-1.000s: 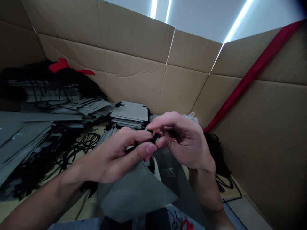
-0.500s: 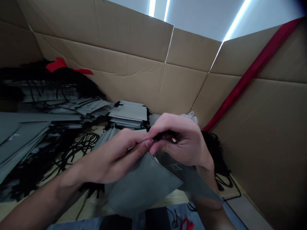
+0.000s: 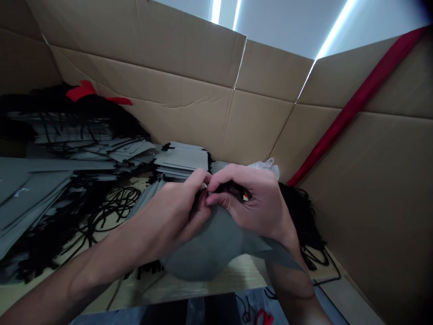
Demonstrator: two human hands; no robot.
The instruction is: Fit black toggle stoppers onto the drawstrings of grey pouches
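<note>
A grey pouch (image 3: pixel 206 253) with a stitched edge hangs below my two hands over the table front. My left hand (image 3: pixel 179 203) is closed at the pouch's upper edge, thumb and fingers pinched together. Against it, fingertips nearly touching, my right hand (image 3: pixel 253 194) pinches the same edge, with something black, seemingly cord, inside its curled fingers. A small pale bit shows between the fingertips. The exact spot being gripped is hidden by the fingers.
Behind my hands stands a stack of grey pouches (image 3: pixel 182 158) with black cords. More grey pouches (image 3: pixel 34 194) pile up at the left, near loose black cords (image 3: pixel 118 203). A bundle of black cords (image 3: pixel 301 216) lies right. Cardboard walls (image 3: pixel 189 99) enclose the table (image 3: pixel 230 280).
My left fingers have shifted up and curled in at the right fingertips; the left thumb is no longer laid along the edge. The pouch has swung up and folded, hiding its lettering.
</note>
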